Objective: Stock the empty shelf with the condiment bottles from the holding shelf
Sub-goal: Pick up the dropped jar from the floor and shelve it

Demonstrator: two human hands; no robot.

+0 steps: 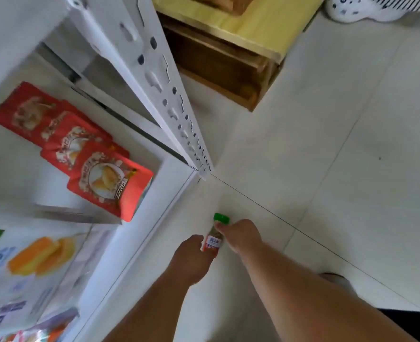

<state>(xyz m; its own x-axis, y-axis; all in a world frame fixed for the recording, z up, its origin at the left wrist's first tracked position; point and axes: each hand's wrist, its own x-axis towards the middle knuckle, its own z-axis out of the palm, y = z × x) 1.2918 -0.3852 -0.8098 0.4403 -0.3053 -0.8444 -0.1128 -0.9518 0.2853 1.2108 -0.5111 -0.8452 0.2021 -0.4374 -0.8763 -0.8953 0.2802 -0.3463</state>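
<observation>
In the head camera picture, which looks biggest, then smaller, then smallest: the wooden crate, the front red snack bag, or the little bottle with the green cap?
1. Wooden crate
2. Front red snack bag
3. Green-capped bottle, held between both hands

That is only how they look; distance from the camera differs.

Bright, even daylight is filling the scene and washing out the pale floor tiles point(327, 144) and the white shelf upright point(154, 77), with only faint, soft shadows lying under the wooden crate point(228, 70). Motion blur is smearing the whole view, worst along the left edge, where the red snack pouches point(80, 149) are losing their print. The wide lens is bending straight lines near the corners.
</observation>
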